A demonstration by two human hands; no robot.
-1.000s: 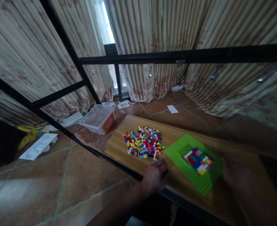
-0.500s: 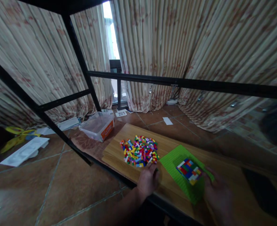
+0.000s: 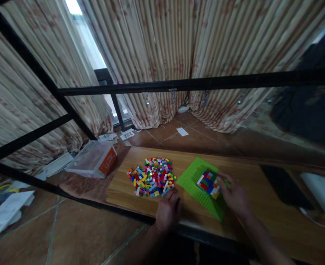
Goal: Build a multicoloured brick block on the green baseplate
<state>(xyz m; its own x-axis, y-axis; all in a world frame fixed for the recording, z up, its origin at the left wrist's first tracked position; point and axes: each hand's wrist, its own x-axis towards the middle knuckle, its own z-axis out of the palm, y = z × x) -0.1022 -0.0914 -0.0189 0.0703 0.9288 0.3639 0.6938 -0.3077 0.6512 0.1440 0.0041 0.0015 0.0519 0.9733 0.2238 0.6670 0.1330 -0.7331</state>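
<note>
Head view: multicolored brick patch [image 3: 208,184] sits on the green baseplate [image 3: 188,177], packed tight, no clear gaps visible at this resolution. Wide bare studded margin around it on the far and left sides. So one compact block is built up; most of the plate is uncovered. Large loose brick pile [image 3: 153,178] sits left of the plate on the wooden surface [image 3: 249,175], so plenty of pieces aren't placed. Can't tell how much more the build needs.

Right hand [image 3: 235,195]: at the plate's right side, thumb and finger next to the patch's right edge. Can't tell if that grip is pinching a brick, pressing one or just steadying the plate. Left hand [image 3: 168,212]: fingers curled in, at the near edge of the pile. Can't tell if it's holding anything; inside of the grip is hidden.

Vs half a second ago: view is swung right, so a white object [image 3: 322,191] now shows beyond the dark flat panel [image 3: 285,186]. Right hand is closer to the patch, off the plate's outer corner. Left hand stays by the pile. No clear change in patch layout.
</note>
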